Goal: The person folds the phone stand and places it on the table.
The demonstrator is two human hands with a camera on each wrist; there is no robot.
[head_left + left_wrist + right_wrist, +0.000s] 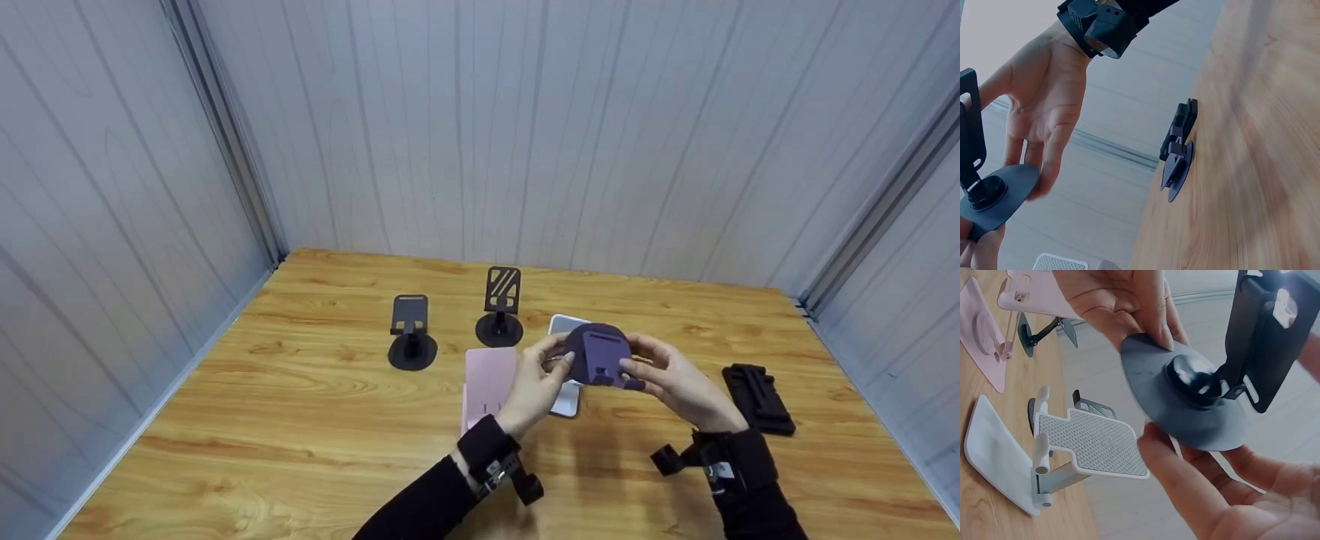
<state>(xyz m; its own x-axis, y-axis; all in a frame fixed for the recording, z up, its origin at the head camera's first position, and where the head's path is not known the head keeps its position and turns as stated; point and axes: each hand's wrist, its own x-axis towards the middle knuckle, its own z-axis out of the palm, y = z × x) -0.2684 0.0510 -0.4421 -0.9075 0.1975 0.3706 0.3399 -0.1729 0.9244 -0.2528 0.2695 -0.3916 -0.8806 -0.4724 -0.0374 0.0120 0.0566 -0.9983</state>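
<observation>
Both hands hold a dark phone stand (604,356) in the air over the middle right of the table. It has a round base with a slotted plate hinged to it. My left hand (534,386) pinches the base's left edge between thumb and fingers. At the other side my right hand (679,379) grips the stand, its thumb at the plate and its fingers behind. In the right wrist view the plate stands tilted out from the base (1151,405), with a round hub at the joint. Behind the hands, a white stand (565,405) is partly hidden.
A pink stand (489,379) is beside my left hand. Further back, two black phone stands (411,341) (501,319) stand upright on round bases. A folded black stand (757,399) lies to the right. Pale panel walls (495,135) enclose the wooden table (300,420).
</observation>
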